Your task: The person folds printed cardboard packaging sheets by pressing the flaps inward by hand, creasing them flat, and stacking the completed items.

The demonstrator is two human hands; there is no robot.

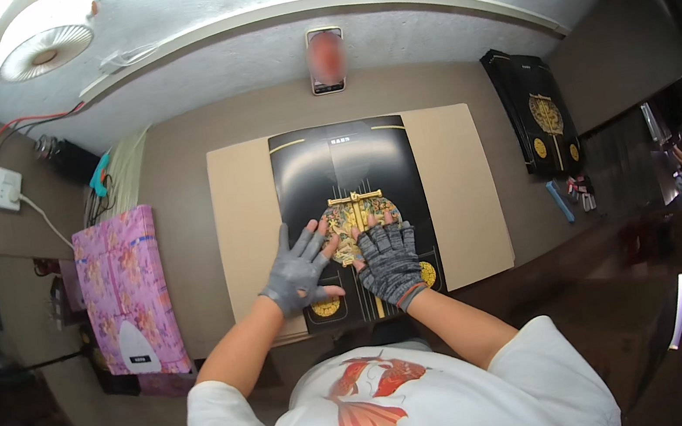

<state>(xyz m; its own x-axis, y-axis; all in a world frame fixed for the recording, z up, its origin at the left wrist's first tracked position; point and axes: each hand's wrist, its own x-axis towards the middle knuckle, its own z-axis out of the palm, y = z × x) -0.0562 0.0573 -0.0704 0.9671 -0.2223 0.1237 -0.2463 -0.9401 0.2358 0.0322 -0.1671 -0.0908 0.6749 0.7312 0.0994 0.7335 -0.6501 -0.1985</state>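
Observation:
A flat, glossy black printed packaging piece (306, 174) with a round gold emblem lies on a brown cardboard sheet (460, 186) in front of me. My left hand (295, 273), in a grey glove with bare fingertips, rests with fingers spread at the emblem's left edge. Beside it, my right hand (390, 260), in a dark knitted glove with bare fingertips, lies flat over the emblem's lower right. Both palms face down, and nothing is gripped. A gold clasp-like bar (354, 199) shows just above the fingertips. My hands cover part of the emblem.
To the left lies a pink floral stack (126, 298), with clear plastic strips (132, 169) behind it. Similar black pieces (533, 109) lie at the right, near a blue-handled tool (560, 202). A phone (327, 61) leans at the back; a power socket (7, 189) is at left.

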